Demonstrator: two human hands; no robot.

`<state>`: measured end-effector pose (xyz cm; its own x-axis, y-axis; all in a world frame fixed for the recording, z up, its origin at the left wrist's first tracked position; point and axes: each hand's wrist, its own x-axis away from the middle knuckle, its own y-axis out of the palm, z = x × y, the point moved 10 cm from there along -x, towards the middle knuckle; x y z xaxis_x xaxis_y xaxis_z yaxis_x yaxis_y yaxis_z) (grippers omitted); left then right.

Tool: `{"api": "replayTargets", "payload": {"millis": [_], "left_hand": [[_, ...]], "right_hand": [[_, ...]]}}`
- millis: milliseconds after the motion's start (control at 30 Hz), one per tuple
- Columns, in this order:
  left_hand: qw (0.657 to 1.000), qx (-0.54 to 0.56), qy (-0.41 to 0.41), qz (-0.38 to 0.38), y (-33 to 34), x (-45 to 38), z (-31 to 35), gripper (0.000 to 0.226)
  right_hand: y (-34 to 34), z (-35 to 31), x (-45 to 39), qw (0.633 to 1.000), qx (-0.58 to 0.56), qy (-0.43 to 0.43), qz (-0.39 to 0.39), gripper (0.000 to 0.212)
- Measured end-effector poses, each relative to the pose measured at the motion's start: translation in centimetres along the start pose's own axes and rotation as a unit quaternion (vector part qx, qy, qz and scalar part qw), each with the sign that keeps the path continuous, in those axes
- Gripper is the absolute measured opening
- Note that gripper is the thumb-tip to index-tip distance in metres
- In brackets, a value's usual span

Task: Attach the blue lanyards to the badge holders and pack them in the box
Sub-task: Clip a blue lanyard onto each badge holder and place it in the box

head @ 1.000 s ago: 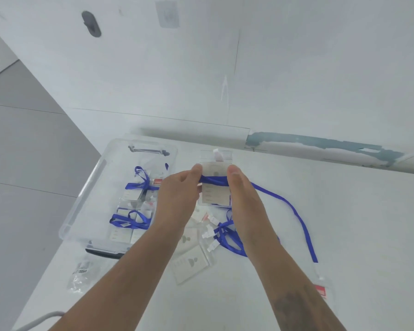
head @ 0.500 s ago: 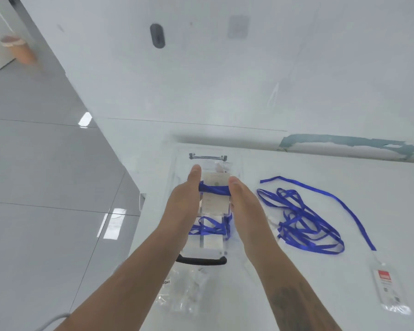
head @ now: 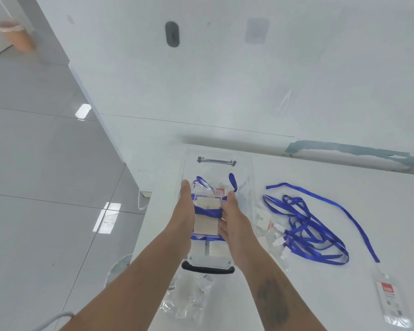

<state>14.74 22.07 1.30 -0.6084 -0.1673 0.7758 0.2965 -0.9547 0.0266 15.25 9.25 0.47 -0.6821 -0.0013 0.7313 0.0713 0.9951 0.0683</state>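
A clear badge holder [head: 206, 217] with a blue lanyard wound around its middle hangs over the clear plastic box [head: 245, 177]. My left hand [head: 183, 211] presses its left edge and my right hand [head: 232, 216] its right edge. Inside the box lie other badge holders wrapped in blue lanyard, partly hidden under my hands. To the right of the box, a tangle of blue lanyards [head: 306, 225] lies on the white table.
One badge holder with a red label [head: 391, 299] lies at the table's right, at the end of a lanyard. Loose clear holders [head: 270, 228] sit beside the tangle. Crumpled clear bags [head: 189, 297] lie near the box's black handle [head: 207, 269]. The table's left edge drops to grey floor.
My view has swung left, so the box now sits under my hands. Both hands have carried the wrapped badge holder from above the table to above the box and lowered it.
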Motion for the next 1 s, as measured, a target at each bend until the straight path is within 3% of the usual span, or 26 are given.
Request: {"api": "replayTargets", "payload": {"millis": [267,500,700,900,1000], "left_hand": [[0.997,0.011,-0.036,0.060,0.6,-1.4,-0.3,0.068],[0.995,0.004,-0.049,0.082,0.9,-1.7,-0.5,0.067],[0.995,-0.010,-0.061,0.080,1.1,-1.4,0.0,0.067],[0.996,-0.007,-0.060,0.066,1.1,-0.5,0.6,0.082],[0.998,0.007,-0.017,0.066,0.7,0.2,2.1,0.062]], "right_hand": [[1.5,1.6,-3.9,0.999,0.000,0.033,0.012,0.062],[1.1,3.2,-5.2,0.997,-0.027,0.057,0.036,0.040],[0.7,3.5,-5.7,0.997,-0.003,0.076,0.019,0.044],[0.5,2.9,-4.9,0.996,0.022,0.076,0.034,0.038],[1.3,2.5,-3.7,0.995,0.024,0.083,0.049,0.046]]}}
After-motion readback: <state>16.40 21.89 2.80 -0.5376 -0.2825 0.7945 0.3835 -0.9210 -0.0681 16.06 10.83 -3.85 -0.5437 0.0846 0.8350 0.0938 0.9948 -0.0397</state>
